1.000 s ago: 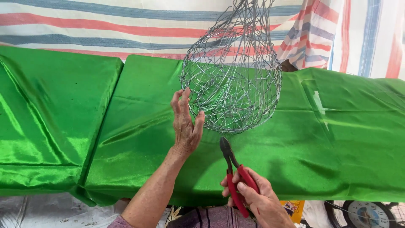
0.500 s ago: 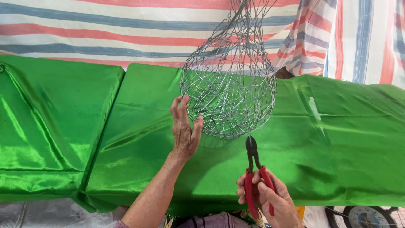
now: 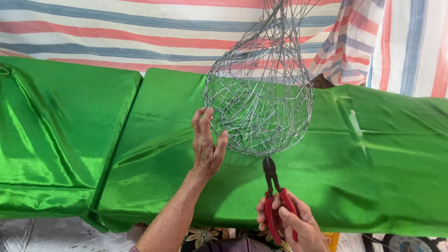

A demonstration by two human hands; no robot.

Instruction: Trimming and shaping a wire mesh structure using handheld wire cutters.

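A rounded basket of woven silver wire [image 3: 261, 102] hangs by wires that run up out of the top of the view, its bottom just above a table draped in shiny green cloth [image 3: 140, 154]. My left hand [image 3: 207, 144] is raised beside the basket's lower left side, fingers apart, fingertips at the wire mesh. My right hand [image 3: 291, 224] grips red-handled pliers [image 3: 275, 196] low in the view. Their dark jaws point up and nearly reach the basket's bottom rim.
A red, blue and white striped tarpaulin [image 3: 116, 32] hangs behind the table. A second green-draped surface [image 3: 51, 130] adjoins on the left, with a fold between the two. Floral fabric [image 3: 205, 233] shows at the bottom edge.
My right hand has carried the pliers to the right and up, bringing the jaws close under the basket. My left hand has stayed against the basket's left side.
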